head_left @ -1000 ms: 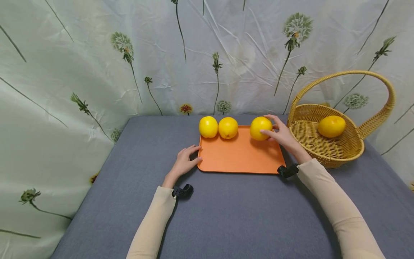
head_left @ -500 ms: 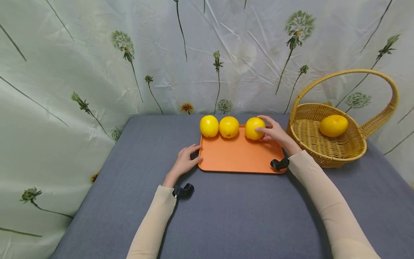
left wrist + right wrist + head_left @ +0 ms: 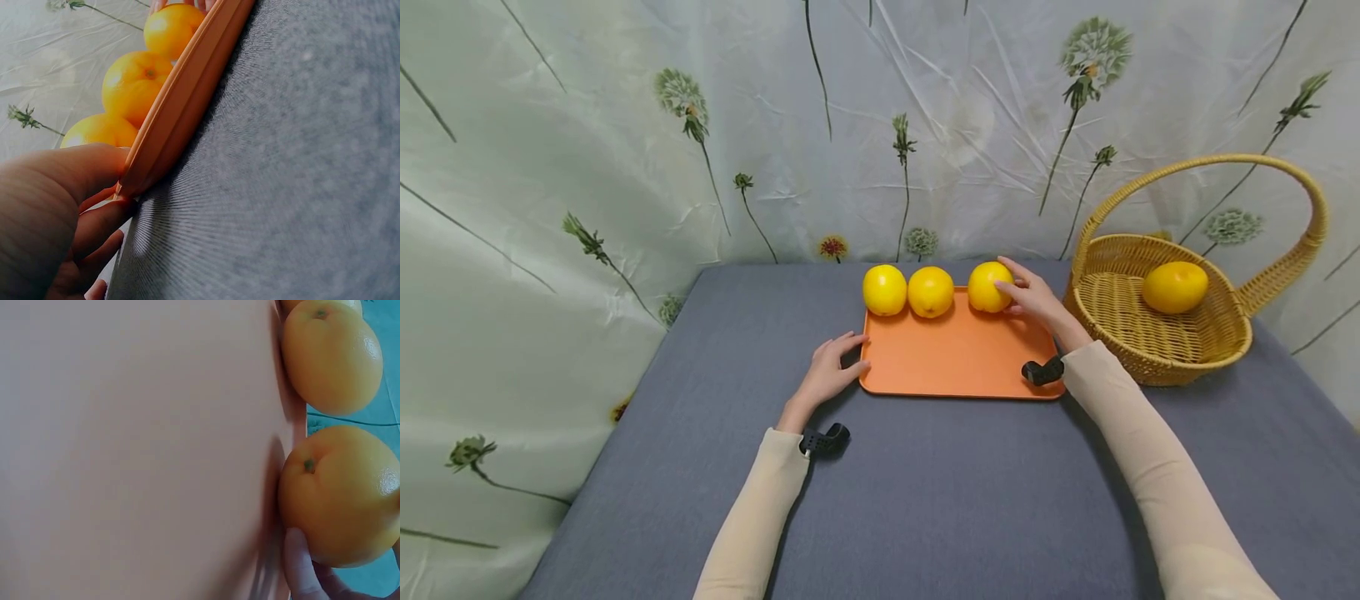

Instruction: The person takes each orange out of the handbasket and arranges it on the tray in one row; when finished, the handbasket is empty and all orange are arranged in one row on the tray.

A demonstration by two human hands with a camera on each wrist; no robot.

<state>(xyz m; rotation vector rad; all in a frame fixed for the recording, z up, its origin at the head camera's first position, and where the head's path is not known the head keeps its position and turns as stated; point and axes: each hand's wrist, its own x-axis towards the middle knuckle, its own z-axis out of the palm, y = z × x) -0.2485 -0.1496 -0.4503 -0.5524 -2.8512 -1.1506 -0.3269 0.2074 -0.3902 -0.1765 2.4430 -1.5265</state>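
Note:
My right hand (image 3: 1033, 296) grips an orange (image 3: 988, 287) at the back right of an orange tray (image 3: 955, 362), thumb on its near side. In the right wrist view this orange (image 3: 340, 497) sits low by the tray's rim, with a finger (image 3: 300, 559) against it. Two more oranges, one at the back left corner (image 3: 885, 290) and one beside it (image 3: 931, 292), lie on the tray with a gap to the held one. My left hand (image 3: 826, 375) holds the tray's left edge; the left wrist view shows the rim (image 3: 134, 169) between thumb and fingers.
A wicker basket (image 3: 1157, 367) with a tall arched handle (image 3: 1206, 158) stands to the right of the tray, close to my right forearm. One orange (image 3: 1175, 287) lies in it. A grey cloth (image 3: 925, 492) covers the table, and a flowered curtain (image 3: 850, 192) hangs behind.
My right hand has carried its orange left and settled it at the tray's back, nearer the other two. My left hand has stayed at the tray's edge.

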